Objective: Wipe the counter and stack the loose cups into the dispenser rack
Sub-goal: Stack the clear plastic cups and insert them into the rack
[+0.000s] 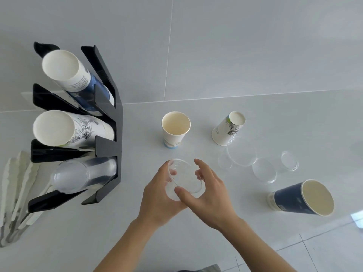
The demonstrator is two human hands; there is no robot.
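Observation:
A clear plastic cup (183,178) is held above the white counter (275,114), with my left hand (159,199) wrapped around it from the left and my right hand (208,193) gripping its rim from the right. The black dispenser rack (109,148) stands at the left with paper cups in its upper two slots and clear cups (82,174) in the lowest. Loose on the counter are an upright white paper cup (174,130), an upside-down printed cup (228,128), a dark blue cup (302,198) and several clear cups (241,152).
White plastic cutlery (17,193) lies in a holder at the far left, beside the rack. A tiled wall rises behind the counter. The counter's front edge and floor tiles show at the lower right.

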